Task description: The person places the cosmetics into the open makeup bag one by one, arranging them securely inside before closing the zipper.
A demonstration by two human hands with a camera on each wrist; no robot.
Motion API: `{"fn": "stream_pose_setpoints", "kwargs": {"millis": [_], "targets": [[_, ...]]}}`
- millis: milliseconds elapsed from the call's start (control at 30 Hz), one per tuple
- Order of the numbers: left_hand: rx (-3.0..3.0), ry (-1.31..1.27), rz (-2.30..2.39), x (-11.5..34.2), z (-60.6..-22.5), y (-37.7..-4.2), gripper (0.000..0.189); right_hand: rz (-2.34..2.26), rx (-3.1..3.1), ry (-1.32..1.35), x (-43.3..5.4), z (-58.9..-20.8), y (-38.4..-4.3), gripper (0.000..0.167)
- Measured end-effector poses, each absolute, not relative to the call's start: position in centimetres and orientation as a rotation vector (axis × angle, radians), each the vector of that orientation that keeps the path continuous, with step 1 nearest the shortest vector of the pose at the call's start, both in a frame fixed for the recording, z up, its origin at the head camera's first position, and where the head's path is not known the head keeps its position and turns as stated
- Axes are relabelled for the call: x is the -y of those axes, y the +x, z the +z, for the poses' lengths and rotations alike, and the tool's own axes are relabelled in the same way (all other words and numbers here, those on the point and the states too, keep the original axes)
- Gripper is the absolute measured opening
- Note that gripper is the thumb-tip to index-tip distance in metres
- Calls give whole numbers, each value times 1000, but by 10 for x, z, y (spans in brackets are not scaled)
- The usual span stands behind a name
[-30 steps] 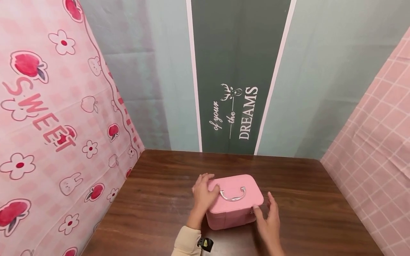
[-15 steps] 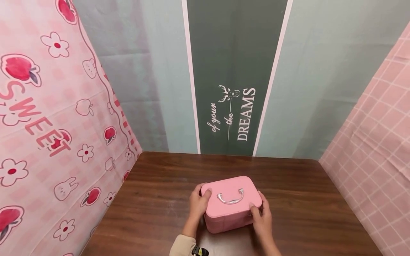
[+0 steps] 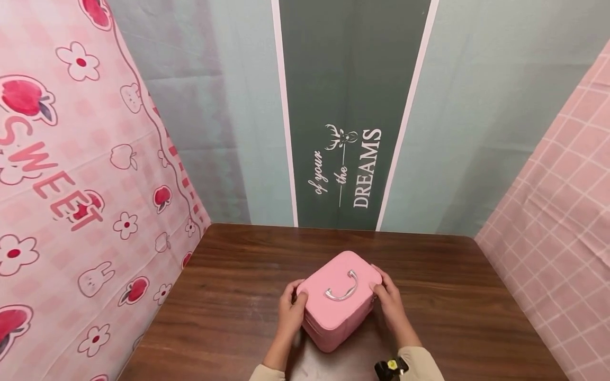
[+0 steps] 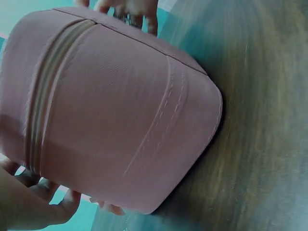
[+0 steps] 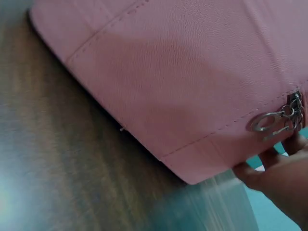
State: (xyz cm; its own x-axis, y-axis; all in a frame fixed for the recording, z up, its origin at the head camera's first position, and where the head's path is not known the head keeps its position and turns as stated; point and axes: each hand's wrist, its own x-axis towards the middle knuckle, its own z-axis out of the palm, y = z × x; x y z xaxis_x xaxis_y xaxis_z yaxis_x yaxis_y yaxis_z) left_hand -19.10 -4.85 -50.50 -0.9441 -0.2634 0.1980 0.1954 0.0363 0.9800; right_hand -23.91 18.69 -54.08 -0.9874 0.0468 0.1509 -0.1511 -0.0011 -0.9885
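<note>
A pink cosmetic case (image 3: 329, 307) with a silver arched handle (image 3: 344, 288) on its lid sits on the brown table, turned at an angle. My left hand (image 3: 292, 307) grips its left corner, thumb near the lid's edge and fingers along the side. At the right corner my right hand (image 3: 393, 304) holds the case too, its thumb by the lid edge. In the left wrist view, a zipper (image 4: 48, 91) runs round the case below the lid and looks closed. Metal zipper pulls with a ring (image 5: 288, 113) hang close to my right fingers in the right wrist view.
The wood-grain table (image 3: 229, 296) extends around the case on all sides. A green and grey cloth (image 3: 352, 95) hangs behind its far edge. Pink printed cloth (image 3: 57, 211) hangs at the left, and pink checked cloth (image 3: 562, 222) at the right.
The case has turned counterclockwise, its right end swinging away from me. My right hand, with its fingers off the case a second ago, now grips it. My left hand has moved slightly toward me.
</note>
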Motion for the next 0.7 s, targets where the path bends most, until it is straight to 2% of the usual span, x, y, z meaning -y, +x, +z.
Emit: {"fn": "stream_pose_setpoints", "kwargs": {"millis": [400, 700], "targets": [[1924, 62, -2125, 29, -529, -159, 48, 2230, 2185, 143, -171, -535, -280, 40], [1947, 221, -2106, 18, -531, -151, 53, 2218, 2257, 87, -155, -516, -288, 36]]}}
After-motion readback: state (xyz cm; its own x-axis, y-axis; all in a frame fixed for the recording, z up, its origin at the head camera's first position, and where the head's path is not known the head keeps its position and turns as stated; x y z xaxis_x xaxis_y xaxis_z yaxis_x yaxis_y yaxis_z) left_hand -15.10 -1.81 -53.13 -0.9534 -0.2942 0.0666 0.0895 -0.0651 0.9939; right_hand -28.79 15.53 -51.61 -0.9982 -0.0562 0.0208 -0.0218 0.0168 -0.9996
